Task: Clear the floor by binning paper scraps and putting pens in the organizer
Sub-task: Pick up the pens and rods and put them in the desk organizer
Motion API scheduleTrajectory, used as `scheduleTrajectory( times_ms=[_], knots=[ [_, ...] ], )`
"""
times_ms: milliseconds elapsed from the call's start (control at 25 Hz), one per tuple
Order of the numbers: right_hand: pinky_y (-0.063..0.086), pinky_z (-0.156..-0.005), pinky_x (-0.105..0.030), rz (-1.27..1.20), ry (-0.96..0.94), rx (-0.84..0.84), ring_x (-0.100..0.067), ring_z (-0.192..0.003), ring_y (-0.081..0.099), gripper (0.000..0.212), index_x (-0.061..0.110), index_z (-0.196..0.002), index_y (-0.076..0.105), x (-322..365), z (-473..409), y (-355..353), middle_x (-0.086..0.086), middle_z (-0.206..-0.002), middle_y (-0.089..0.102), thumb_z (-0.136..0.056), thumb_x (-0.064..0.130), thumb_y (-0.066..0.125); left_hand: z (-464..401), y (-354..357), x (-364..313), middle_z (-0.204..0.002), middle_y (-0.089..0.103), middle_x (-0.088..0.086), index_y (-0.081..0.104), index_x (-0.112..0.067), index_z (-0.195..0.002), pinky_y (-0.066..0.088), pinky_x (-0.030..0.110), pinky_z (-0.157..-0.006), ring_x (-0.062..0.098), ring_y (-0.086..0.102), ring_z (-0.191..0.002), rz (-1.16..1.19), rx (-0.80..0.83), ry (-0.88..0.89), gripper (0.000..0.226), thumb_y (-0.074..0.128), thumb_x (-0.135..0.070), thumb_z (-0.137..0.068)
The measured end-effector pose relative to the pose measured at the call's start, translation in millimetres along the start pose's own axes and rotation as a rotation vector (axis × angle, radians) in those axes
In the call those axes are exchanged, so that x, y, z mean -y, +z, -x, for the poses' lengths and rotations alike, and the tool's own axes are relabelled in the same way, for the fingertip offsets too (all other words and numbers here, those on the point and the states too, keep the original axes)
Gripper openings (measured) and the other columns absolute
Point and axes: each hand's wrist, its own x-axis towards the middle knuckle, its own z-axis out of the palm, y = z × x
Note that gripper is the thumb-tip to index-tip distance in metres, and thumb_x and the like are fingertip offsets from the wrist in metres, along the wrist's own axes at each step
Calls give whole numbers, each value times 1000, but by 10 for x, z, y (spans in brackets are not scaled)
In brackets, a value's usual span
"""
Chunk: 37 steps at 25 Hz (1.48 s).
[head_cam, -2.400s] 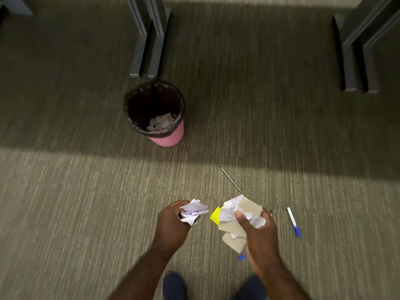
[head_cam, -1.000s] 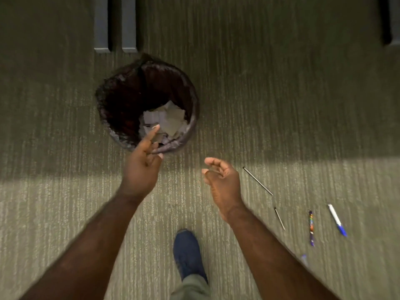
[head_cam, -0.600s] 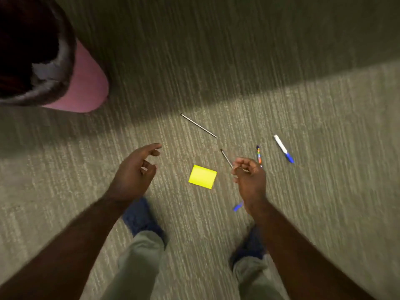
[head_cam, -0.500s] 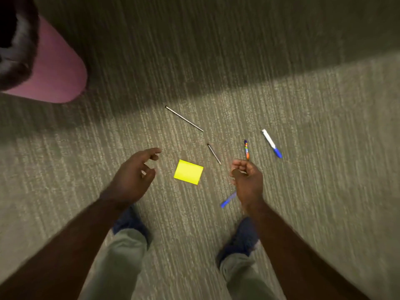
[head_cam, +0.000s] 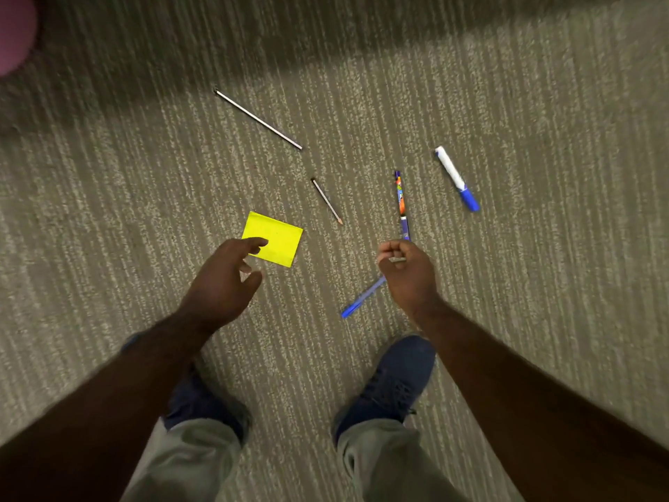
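A yellow sticky note (head_cam: 277,235) lies flat on the carpet. My left hand (head_cam: 224,282) hovers over its near left corner, fingers spread and holding nothing. My right hand (head_cam: 407,275) is curled shut above the carpet, with nothing visible in it. A blue pen (head_cam: 363,298) lies partly under that hand. A multicoloured pen (head_cam: 402,201) lies just beyond its knuckles. Farther right is a white marker with a blue cap (head_cam: 457,178). A short pencil (head_cam: 327,200) and a long thin silver pen (head_cam: 259,119) lie beyond the note.
The pink side of the waste bin (head_cam: 14,30) shows at the top left corner. My two blue shoes (head_cam: 391,385) stand on the grey-green carpet (head_cam: 543,284) just behind the hands. A shadow band crosses the top of the view.
Both hands dropped their paper scraps into the bin and came back empty. The view turned away from the bin toward the pens. My left hand has moved onto the yellow note's edge.
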Motion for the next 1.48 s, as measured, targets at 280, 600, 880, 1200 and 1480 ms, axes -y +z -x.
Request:
scheduleTrajectory(
  times_ms=[280, 600, 880, 1200, 1480],
  knots=[
    [50, -78, -28, -1, -19, -135, -14, -79, 60, 13, 5, -94, 65, -348, -481, -30, -8, -90, 68, -81, 3, 61, -545, 432, 44, -111, 59, 13, 56, -14, -121, 49, 34, -74, 26, 61, -71, -2, 40, 21, 46, 69, -1, -78],
    [35, -50, -15, 81, 124, -347, -10, -50, 48, 34, 13, -66, 51, -790, -160, 317, 2, -58, 54, -67, 27, 82, -1115, 882, -234, -88, 70, 14, 62, -7, -98, 46, 35, -80, 30, 63, -88, -95, -10, -54, 19, 64, -19, -83],
    [37, -56, -16, 30, 221, -428, -18, -56, 52, 12, 10, -72, 58, -793, -138, 405, 3, -59, 56, -74, 12, 70, -1539, 916, -432, -84, 67, 28, 67, 7, -81, 43, 43, -76, 42, 62, -89, -342, -26, -177, 50, 55, -41, -88],
    [44, -83, -20, -9, -92, -548, -15, -86, 58, 26, 5, -116, 59, -523, -554, 89, -15, -102, 70, -95, 17, 49, -1649, 654, -502, -83, 65, 31, 55, 3, -86, 48, 48, -72, 44, 62, -80, -33, -215, -150, 24, 44, -18, -90],
    [34, -82, -38, 315, -144, -358, -37, -93, 51, 42, -4, -94, 54, -87, -1238, 61, -26, -95, 58, -81, 33, 68, -2193, -14, -195, -100, 64, 31, 58, -2, -101, 46, 45, -74, 47, 59, -96, -368, -382, -249, 47, 53, -46, -85]
  ],
)
